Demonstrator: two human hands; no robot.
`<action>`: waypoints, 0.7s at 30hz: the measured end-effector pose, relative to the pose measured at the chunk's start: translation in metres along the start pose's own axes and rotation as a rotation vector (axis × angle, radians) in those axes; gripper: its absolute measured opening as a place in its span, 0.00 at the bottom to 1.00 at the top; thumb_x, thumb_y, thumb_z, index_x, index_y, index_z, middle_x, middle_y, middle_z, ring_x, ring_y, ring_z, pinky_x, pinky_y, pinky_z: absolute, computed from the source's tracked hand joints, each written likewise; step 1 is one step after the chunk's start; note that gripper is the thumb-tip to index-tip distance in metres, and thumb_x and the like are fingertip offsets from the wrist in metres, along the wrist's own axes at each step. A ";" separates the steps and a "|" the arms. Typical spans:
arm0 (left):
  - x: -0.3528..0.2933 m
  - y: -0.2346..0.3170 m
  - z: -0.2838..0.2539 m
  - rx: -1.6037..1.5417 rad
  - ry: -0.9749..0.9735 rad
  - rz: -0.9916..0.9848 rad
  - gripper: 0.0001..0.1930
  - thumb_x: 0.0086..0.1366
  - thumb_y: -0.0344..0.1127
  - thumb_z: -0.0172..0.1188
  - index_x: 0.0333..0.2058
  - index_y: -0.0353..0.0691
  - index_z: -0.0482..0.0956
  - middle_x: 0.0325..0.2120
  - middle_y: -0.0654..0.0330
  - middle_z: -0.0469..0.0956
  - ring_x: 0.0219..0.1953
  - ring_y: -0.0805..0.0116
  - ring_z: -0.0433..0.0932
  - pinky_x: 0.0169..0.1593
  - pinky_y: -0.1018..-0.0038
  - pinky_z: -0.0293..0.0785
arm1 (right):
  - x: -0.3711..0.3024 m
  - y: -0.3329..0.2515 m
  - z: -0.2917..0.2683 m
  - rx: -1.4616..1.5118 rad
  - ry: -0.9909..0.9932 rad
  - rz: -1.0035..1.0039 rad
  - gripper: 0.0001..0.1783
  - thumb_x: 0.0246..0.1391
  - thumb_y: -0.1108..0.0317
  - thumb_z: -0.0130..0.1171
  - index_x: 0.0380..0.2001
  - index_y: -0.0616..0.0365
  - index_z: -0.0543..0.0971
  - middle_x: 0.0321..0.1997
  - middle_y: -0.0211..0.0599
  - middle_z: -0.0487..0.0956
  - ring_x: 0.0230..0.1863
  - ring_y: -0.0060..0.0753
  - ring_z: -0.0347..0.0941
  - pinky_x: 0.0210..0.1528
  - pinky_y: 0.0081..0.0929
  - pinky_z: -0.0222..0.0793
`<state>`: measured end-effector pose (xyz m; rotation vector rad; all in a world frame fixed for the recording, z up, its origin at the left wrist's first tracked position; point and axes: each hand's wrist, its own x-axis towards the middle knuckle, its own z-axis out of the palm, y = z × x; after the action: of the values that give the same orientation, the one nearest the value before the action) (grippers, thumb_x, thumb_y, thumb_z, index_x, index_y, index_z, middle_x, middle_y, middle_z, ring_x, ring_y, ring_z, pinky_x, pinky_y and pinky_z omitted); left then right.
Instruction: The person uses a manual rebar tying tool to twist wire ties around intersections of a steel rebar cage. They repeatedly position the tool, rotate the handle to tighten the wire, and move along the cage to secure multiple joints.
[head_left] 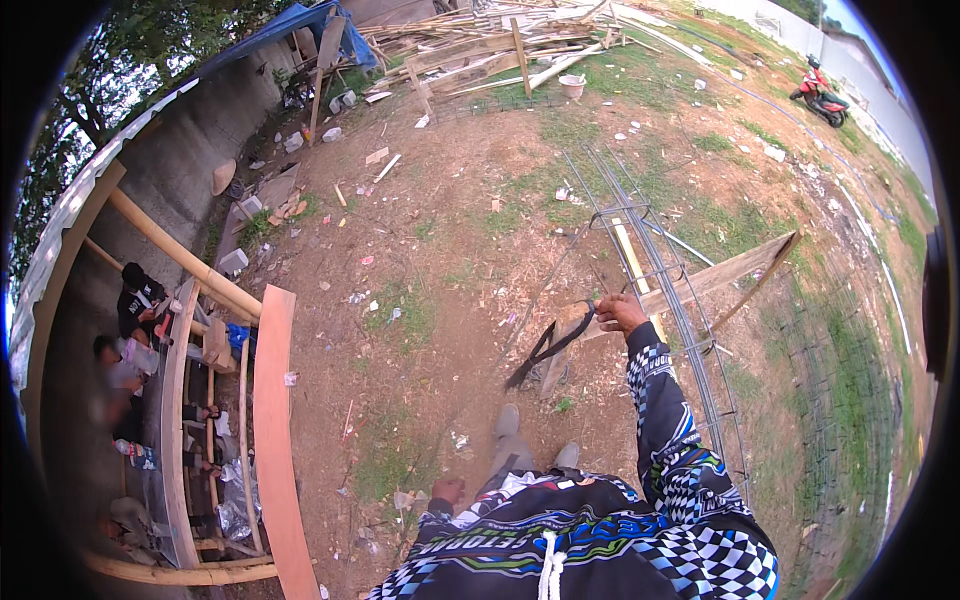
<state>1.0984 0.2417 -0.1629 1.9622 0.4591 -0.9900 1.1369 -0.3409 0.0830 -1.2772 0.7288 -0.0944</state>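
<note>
Head view: the right hand (pixel 620 312) was stretched forward at the end of a checkered sleeve, its fingers pressed together around the upper end of a dark strap (pixel 548 347); the strap was seen to hang down and leftward from the fist, ending just above the bare dirt; whether it was looped around anything could not be told. The hand was held beside a long rebar cage (pixel 668 300), which was laid on the ground and propped across a slanted wooden plank (pixel 720 275); a yellow strip was seen lying inside the cage near its far end. The left hand (pixel 448 491) was kept low near the body, at the hem of the patterned jersey; its grip could not be made out, and nothing was seen in it.

As for containers, a pale bucket (pixel 572 85) was stood on the ground well apart, near a pile of timber offcuts (pixel 490 45); its contents could not be seen. A blue tarpaulin (pixel 300 22) was spread behind the pile. A red motorbike (pixel 820 95) was parked by the far wall at the upper right. To the left, an orange-brown board (pixel 275 400) was leaned over a trench, where other people were seated beside round poles; small white scraps were scattered over the dirt.
</note>
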 end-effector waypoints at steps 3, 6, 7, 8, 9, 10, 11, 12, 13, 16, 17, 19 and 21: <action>0.036 0.154 0.010 0.265 0.130 0.602 0.21 0.62 0.48 0.62 0.42 0.32 0.82 0.33 0.50 0.84 0.34 0.64 0.83 0.40 0.69 0.78 | 0.000 -0.013 0.008 -0.034 -0.095 0.042 0.04 0.53 0.70 0.61 0.30 0.57 0.77 0.26 0.31 0.78 0.26 0.22 0.76 0.26 0.24 0.76; -0.053 0.369 0.069 0.259 -0.051 0.866 0.23 0.61 0.48 0.63 0.46 0.34 0.80 0.38 0.47 0.83 0.42 0.55 0.82 0.48 0.63 0.76 | 0.008 0.001 -0.024 0.086 -0.154 0.056 0.07 0.54 0.70 0.59 0.35 0.61 0.77 0.26 0.34 0.77 0.26 0.29 0.75 0.32 0.30 0.75; -0.042 0.397 0.083 0.238 -0.064 1.090 0.23 0.62 0.48 0.63 0.48 0.36 0.79 0.41 0.47 0.81 0.45 0.53 0.81 0.50 0.63 0.75 | 0.013 0.002 -0.018 0.116 -0.209 0.061 0.08 0.55 0.70 0.59 0.36 0.61 0.77 0.26 0.34 0.77 0.27 0.30 0.75 0.34 0.31 0.75; -0.066 0.438 0.104 0.322 -0.095 1.235 0.23 0.61 0.48 0.63 0.49 0.38 0.78 0.46 0.47 0.79 0.49 0.51 0.78 0.52 0.62 0.73 | 0.017 0.008 -0.022 0.152 -0.232 0.064 0.08 0.56 0.69 0.58 0.38 0.61 0.76 0.27 0.33 0.77 0.28 0.30 0.75 0.35 0.32 0.74; -0.079 0.465 0.124 0.401 -0.082 1.438 0.23 0.62 0.48 0.63 0.50 0.39 0.77 0.48 0.48 0.78 0.52 0.51 0.77 0.54 0.62 0.72 | 0.016 0.013 -0.018 0.217 -0.258 0.033 0.09 0.56 0.69 0.58 0.38 0.61 0.76 0.28 0.33 0.77 0.30 0.30 0.76 0.37 0.33 0.74; -0.093 0.486 0.139 0.409 -0.252 1.504 0.24 0.62 0.49 0.62 0.51 0.40 0.76 0.50 0.48 0.76 0.52 0.49 0.76 0.56 0.63 0.71 | 0.013 0.018 -0.014 0.279 -0.279 0.001 0.09 0.57 0.68 0.58 0.39 0.60 0.76 0.30 0.34 0.77 0.32 0.30 0.76 0.39 0.33 0.74; -0.090 0.495 0.161 0.426 -0.362 1.554 0.24 0.61 0.49 0.62 0.50 0.40 0.76 0.50 0.47 0.76 0.51 0.47 0.76 0.56 0.61 0.71 | 0.012 0.024 -0.009 0.341 -0.280 -0.025 0.10 0.57 0.68 0.58 0.40 0.61 0.76 0.33 0.33 0.78 0.35 0.30 0.76 0.41 0.34 0.74; -0.088 0.499 0.180 0.507 -0.418 1.531 0.22 0.61 0.48 0.61 0.49 0.40 0.76 0.48 0.47 0.76 0.49 0.46 0.76 0.55 0.60 0.72 | 0.010 0.030 -0.009 0.400 -0.274 -0.047 0.10 0.57 0.67 0.58 0.40 0.61 0.77 0.35 0.33 0.78 0.37 0.30 0.76 0.42 0.35 0.74; -0.087 0.501 0.197 0.584 -0.482 1.510 0.21 0.61 0.47 0.61 0.48 0.40 0.77 0.47 0.47 0.76 0.47 0.45 0.77 0.54 0.59 0.72 | 0.007 0.033 -0.007 0.439 -0.226 -0.058 0.11 0.58 0.67 0.58 0.41 0.61 0.77 0.36 0.33 0.79 0.37 0.30 0.77 0.43 0.34 0.74; -0.085 0.491 0.219 0.411 -0.561 1.521 0.20 0.59 0.45 0.60 0.47 0.40 0.77 0.43 0.47 0.77 0.45 0.44 0.77 0.50 0.57 0.74 | 0.000 0.040 -0.009 0.423 -0.082 -0.088 0.11 0.59 0.67 0.58 0.42 0.61 0.77 0.36 0.30 0.79 0.37 0.28 0.78 0.42 0.31 0.76; -0.082 0.492 0.220 0.428 -0.567 1.438 0.19 0.58 0.44 0.60 0.45 0.41 0.79 0.40 0.46 0.79 0.43 0.44 0.78 0.47 0.56 0.74 | -0.001 0.040 -0.013 0.317 -0.027 -0.106 0.11 0.59 0.67 0.58 0.42 0.60 0.77 0.36 0.29 0.79 0.36 0.27 0.78 0.40 0.29 0.76; -0.089 0.498 0.211 0.467 -0.581 1.353 0.19 0.58 0.44 0.60 0.44 0.41 0.80 0.37 0.46 0.79 0.42 0.45 0.78 0.45 0.56 0.74 | -0.016 0.037 -0.008 0.105 0.047 -0.153 0.09 0.60 0.65 0.59 0.39 0.58 0.78 0.33 0.26 0.78 0.33 0.21 0.76 0.34 0.23 0.75; -0.084 0.496 0.213 0.463 -0.575 1.336 0.18 0.57 0.45 0.61 0.42 0.41 0.82 0.34 0.47 0.80 0.38 0.45 0.79 0.44 0.57 0.75 | -0.016 0.032 -0.008 0.004 0.042 -0.160 0.08 0.60 0.65 0.59 0.38 0.59 0.77 0.31 0.26 0.78 0.31 0.20 0.75 0.33 0.23 0.75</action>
<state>1.2619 -0.2063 0.1034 1.6619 -1.3422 -0.6680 1.1099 -0.3302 0.0609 -1.3321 0.6610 -0.2532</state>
